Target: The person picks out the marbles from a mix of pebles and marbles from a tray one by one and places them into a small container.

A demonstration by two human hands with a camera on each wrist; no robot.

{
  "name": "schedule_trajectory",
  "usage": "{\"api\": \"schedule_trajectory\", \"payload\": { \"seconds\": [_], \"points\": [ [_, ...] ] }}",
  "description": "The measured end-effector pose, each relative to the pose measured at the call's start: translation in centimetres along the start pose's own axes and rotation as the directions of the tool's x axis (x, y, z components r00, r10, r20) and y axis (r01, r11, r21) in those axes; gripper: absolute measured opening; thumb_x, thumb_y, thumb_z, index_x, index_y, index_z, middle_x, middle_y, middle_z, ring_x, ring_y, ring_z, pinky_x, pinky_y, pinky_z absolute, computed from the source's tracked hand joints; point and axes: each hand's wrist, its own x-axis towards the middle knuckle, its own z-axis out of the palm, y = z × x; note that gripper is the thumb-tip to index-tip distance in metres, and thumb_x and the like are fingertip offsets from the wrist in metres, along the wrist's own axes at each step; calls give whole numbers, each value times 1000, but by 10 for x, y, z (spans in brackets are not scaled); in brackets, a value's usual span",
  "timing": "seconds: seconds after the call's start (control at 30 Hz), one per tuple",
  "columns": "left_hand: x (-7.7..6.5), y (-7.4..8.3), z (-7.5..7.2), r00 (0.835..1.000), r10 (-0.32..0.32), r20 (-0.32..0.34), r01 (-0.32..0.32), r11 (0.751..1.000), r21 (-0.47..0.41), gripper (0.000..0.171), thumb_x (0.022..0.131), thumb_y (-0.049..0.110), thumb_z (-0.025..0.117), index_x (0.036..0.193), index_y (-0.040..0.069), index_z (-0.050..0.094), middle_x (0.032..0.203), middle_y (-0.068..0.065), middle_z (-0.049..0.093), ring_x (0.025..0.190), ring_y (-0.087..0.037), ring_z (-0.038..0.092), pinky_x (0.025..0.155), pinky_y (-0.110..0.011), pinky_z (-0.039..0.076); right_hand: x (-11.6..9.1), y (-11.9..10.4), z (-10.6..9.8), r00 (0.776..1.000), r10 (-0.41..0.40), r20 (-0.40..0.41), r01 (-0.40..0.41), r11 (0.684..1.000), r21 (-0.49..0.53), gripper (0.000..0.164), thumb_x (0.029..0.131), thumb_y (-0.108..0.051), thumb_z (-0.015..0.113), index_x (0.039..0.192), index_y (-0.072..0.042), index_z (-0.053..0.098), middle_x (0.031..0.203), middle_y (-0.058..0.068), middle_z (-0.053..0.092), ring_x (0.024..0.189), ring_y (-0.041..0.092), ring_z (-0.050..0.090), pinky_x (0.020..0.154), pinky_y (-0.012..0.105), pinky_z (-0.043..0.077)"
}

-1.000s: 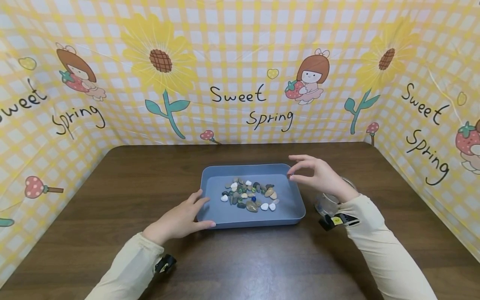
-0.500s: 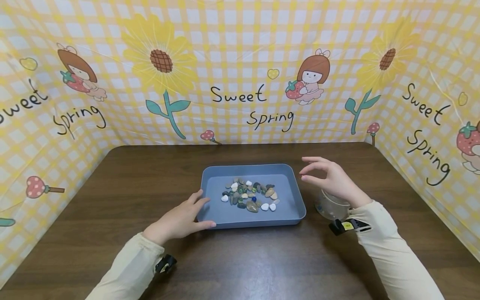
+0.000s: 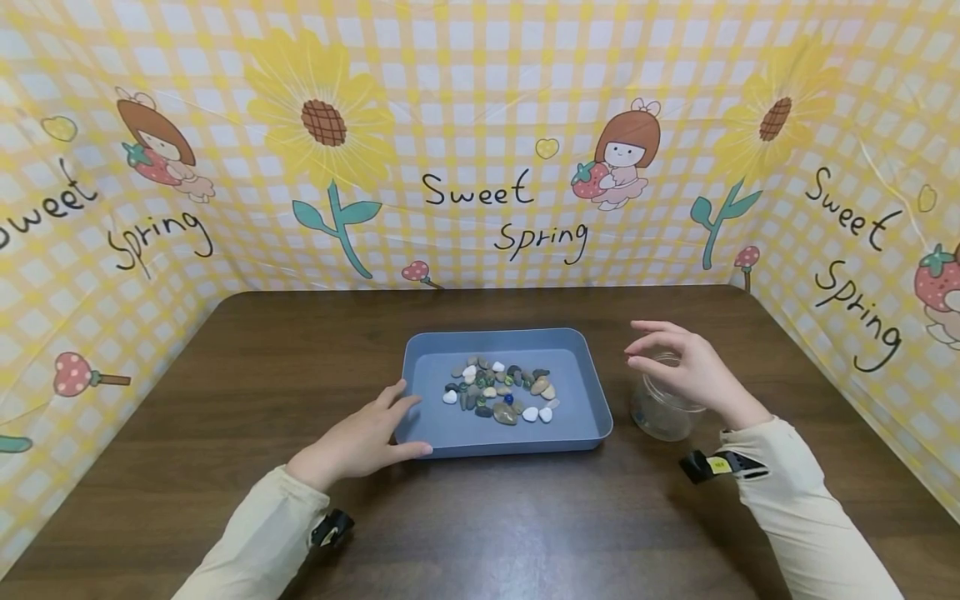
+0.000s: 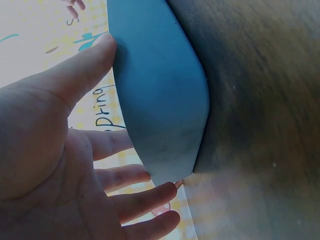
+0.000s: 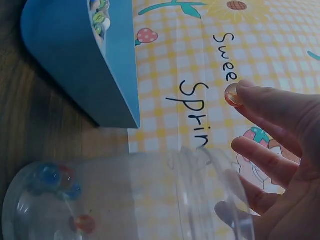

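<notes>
Beneath the grip, a dark wood-grain tabletop (image 3: 225,400); hanging beyond it, a yellow-and-white checked cloth (image 3: 457,92), printed with a cartoon figure (image 3: 622,158) directly behind the grip, "Sweet Spring" lettering (image 3: 480,197) farther left, sunflowers (image 3: 322,125) on either side.

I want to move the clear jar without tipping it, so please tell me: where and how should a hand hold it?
The clear jar is probably best gripped round its middle, below the neck, coming from the right: it stands upright, its wall is round for fingers to wrap, and the blue tray sits close on its left.
</notes>
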Motion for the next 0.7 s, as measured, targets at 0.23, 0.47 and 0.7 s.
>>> {"api": "schedule_trajectory", "payload": {
  "seconds": [0.23, 0.47, 0.7],
  "points": [
    [0, 0, 0, 1000, -4, 1, 4, 1000, 0, 76, 85, 52, 59, 139, 2, 41, 149, -28, 25, 131, -45, 39, 99, -55, 40, -9, 4, -5, 1000, 12, -25, -12, 1000, -11, 10, 86, -19, 68, 95, -18, 71, 133, 9, 55, 119, 25, 53, 88, 13, 39],
    [0, 1, 0, 1000, -2, 3, 2, 1000, 3, 76, 86, 52, 59, 139, 2, 40, 150, -28, 25, 131, -45, 38, 99, -55, 40, -16, 11, -8, 998, 9, -58, -9, 1000, 1, 13, 83, -17, 71, 95, -15, 71, 130, 13, 57, 104, -24, 41, 88, 1, 34],
    [0, 1, 0, 1000, -8, 5, 8, 1000, 4, 76, 86, 52, 59, 140, 3, 40, 150, -27, 24, 131, -45, 38, 99, -56, 40, -19, 16, -10, 997, 18, -81, -20, 1000, -23, 14, 82, -19, 72, 95, -13, 72, 128, 13, 58, 105, -19, 45, 86, 1, 34]
  ]
}}
